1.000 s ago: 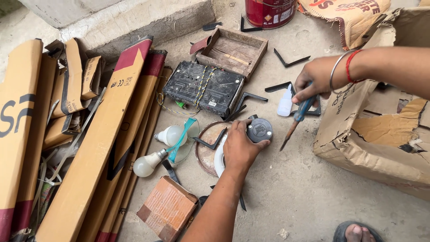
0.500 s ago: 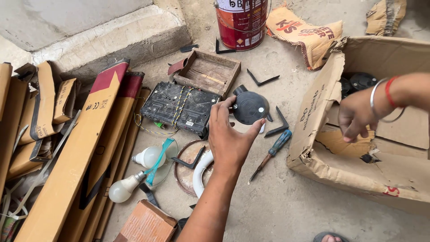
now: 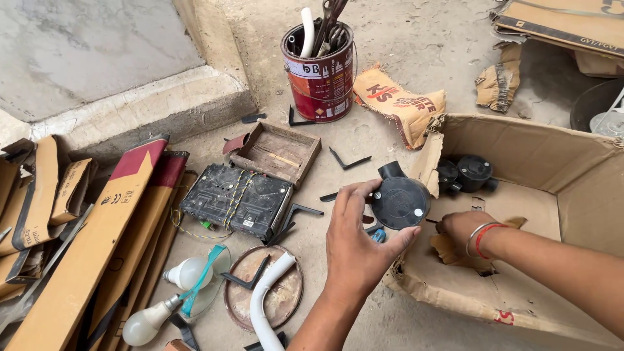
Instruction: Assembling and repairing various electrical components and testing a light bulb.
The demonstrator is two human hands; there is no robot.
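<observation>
Round black plastic junction box (image 3: 399, 203), matte, stub outlet on top: now at torn edge of cardboard box (image 3: 552, 162), carried rightward vs. 0.5 s ago. Pinched at rim by L hand (image 3: 361, 244). R hand (image 3: 460, 229) now lower inside carton, fingers curled, grip cannot tell. More black fittings (image 3: 465, 174) within. Nearby: blue screwdriver (image 3: 378, 235) partly hidden, paint tin (image 3: 320, 71), wooden tray (image 3: 276, 151).

Bright even daylight, soft short shadows, sharp focus, no glare.
</observation>
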